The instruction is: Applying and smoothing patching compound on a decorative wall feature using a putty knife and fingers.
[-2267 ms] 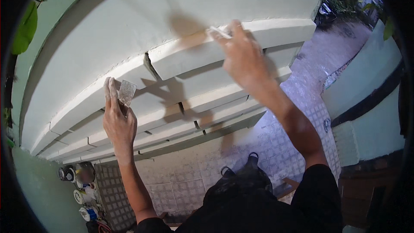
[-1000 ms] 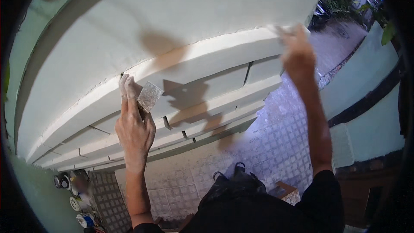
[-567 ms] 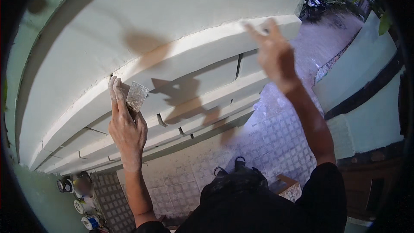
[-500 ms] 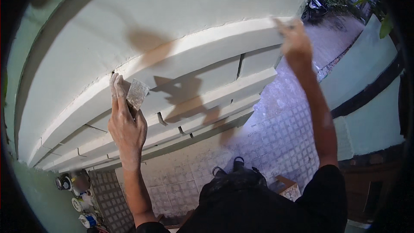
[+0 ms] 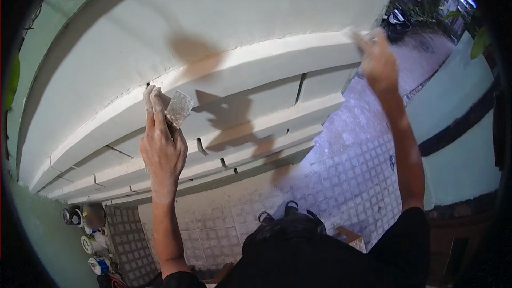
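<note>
While the left hand (image 5: pixel 163 152) grips a speckled rectangular plate (image 5: pixel 180 109), the blurred right hand (image 5: pixel 380 64), its grip unclear, has swept rightward, apparently carrying work toward the end of the wall ledge (image 5: pixel 282 56).

You can read no text, label, number or sign anywhere in view. On the blue-and-white bucket (image 5: pixel 99 265) at your lower left, any print is too small to make out; the pale round tub (image 5: pixel 87 244) beside it shows you nothing legible.

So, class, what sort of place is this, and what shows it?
Probably an outdoor yard or driveway: tiled paving, leaves at the edges, and a ledged wall.
</note>
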`<state>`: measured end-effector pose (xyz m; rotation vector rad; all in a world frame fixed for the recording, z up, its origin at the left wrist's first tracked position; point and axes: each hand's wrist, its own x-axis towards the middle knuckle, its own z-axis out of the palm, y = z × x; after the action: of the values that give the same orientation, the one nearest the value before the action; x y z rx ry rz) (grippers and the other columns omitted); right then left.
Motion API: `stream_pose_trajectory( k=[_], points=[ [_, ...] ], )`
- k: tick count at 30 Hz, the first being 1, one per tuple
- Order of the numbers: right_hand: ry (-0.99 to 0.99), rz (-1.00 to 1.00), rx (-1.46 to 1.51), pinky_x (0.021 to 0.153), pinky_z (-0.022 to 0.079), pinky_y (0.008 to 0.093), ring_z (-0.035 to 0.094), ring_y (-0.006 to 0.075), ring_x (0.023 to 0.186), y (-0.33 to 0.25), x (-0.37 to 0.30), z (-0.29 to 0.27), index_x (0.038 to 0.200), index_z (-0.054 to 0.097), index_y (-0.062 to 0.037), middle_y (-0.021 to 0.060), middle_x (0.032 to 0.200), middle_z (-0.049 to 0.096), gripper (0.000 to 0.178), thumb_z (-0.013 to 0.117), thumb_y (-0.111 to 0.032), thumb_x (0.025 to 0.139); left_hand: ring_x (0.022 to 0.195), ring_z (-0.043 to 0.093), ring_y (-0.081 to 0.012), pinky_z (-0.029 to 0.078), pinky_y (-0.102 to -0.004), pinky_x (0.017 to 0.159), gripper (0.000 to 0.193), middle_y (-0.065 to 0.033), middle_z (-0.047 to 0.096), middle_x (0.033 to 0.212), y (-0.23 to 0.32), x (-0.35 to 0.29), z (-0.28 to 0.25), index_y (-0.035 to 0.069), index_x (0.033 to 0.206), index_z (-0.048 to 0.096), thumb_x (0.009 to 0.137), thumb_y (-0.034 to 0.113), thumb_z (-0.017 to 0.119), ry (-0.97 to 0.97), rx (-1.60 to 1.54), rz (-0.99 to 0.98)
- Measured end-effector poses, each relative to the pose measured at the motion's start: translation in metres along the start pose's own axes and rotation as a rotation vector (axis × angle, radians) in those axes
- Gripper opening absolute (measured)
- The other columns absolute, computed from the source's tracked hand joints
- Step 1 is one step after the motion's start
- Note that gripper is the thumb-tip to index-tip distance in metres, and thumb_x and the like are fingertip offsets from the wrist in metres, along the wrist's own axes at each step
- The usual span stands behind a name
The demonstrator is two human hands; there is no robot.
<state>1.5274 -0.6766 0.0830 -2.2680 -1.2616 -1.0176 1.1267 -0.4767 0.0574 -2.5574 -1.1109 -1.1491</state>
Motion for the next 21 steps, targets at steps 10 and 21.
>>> stream_pose_trajectory(
  k=[10,21],
  points=[
    [0.023,-0.008,0.043,0.079,0.052,0.0451,0.063,0.0333,0.092,0.015,-0.004,-0.009,0.127,0.067,-0.0308,0.0125,0.102,0.055,0.049,0.051,-0.003,0.090,0.094,0.070,-0.0381,0.058,-0.0411,0.067,0.075,-0.0139,0.044,0.152,-0.004,-0.004,-0.003,0.002,0.150,0.037,0.077,-0.005,0.053,0.022,0.020,0.073],
    [-0.135,-0.264,0.142,0.087,0.056,0.0471,0.065,0.0351,0.106,-0.116,0.005,-0.027,0.133,0.061,-0.0145,0.0232,0.129,0.058,0.055,0.060,-0.009,0.078,0.122,0.060,-0.0377,0.050,-0.0439,0.101,0.078,-0.0178,0.058,0.138,-0.023,0.020,-0.024,0.012,0.150,0.042,0.075,-0.008,0.053,-0.187,-0.261,0.100]
  ],
)
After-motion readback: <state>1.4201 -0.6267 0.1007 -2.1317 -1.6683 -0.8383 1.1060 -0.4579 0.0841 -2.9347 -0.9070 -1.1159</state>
